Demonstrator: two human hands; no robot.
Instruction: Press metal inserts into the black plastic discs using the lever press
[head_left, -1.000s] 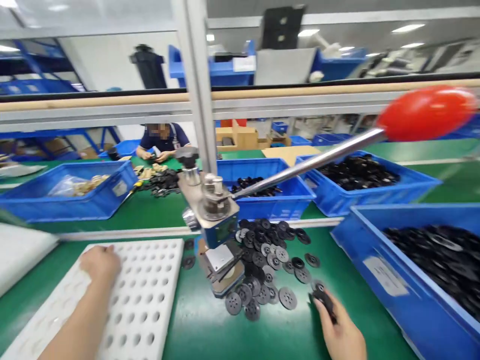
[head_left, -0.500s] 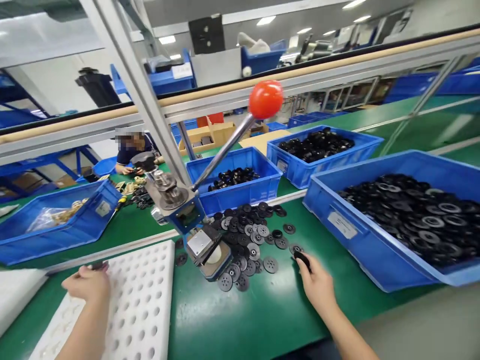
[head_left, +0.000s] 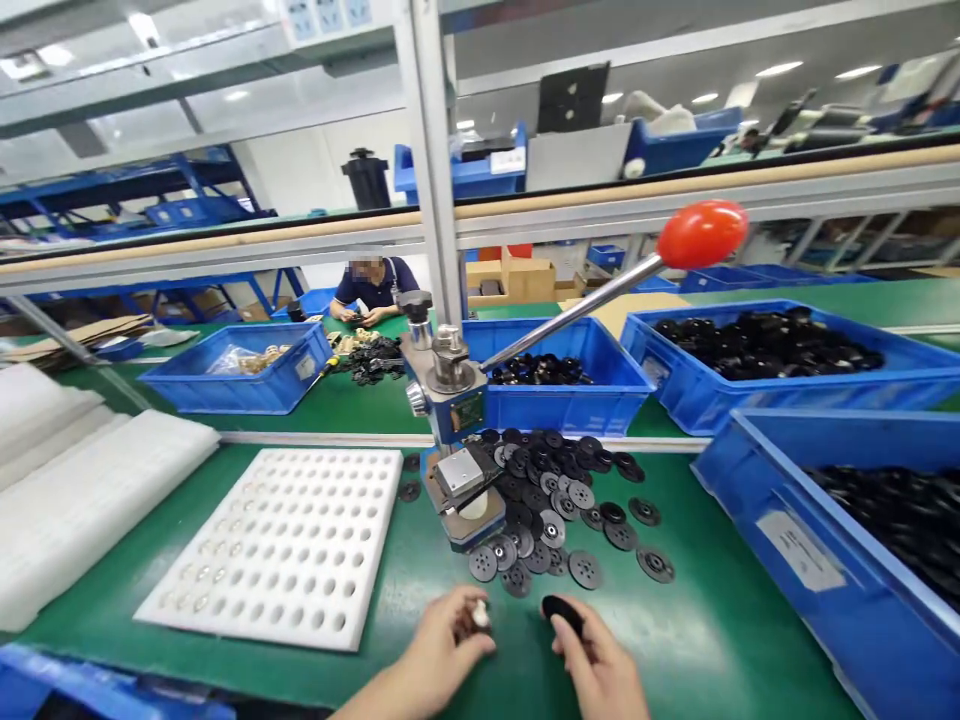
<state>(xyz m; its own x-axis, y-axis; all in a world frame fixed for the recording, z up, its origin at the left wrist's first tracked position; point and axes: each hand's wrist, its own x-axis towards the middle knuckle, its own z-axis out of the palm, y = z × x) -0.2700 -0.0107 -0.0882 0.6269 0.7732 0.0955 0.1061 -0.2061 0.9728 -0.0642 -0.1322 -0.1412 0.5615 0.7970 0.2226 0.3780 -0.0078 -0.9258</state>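
Note:
In the head view my left hand (head_left: 442, 640) is closed around a small white part (head_left: 481, 613), its exact shape blurred. My right hand (head_left: 596, 660) pinches a black disc (head_left: 562, 612) by its edge, tilted up. The two hands are apart, low over the green table. Just beyond them lies a pile of dark perforated discs (head_left: 553, 528), several of them loose at its edges. Left of the pile stands a hand press (head_left: 450, 400) with a red-knobbed lever (head_left: 703, 234). A white foam tray (head_left: 300, 545) with rows of holes lies to the left, some holes holding pale parts.
A blue bin (head_left: 780, 545) of black parts stands close on the right. Two more blue bins, one behind the press (head_left: 570, 405) and one farther right (head_left: 795, 390), line the back. White foam sheets (head_left: 112, 490) lie at left. A co-worker (head_left: 375, 285) sits across the table.
My left hand has come from over the foam tray to the middle, now with a white part. My right hand has moved left and nearer with the black disc. The view has turned left.

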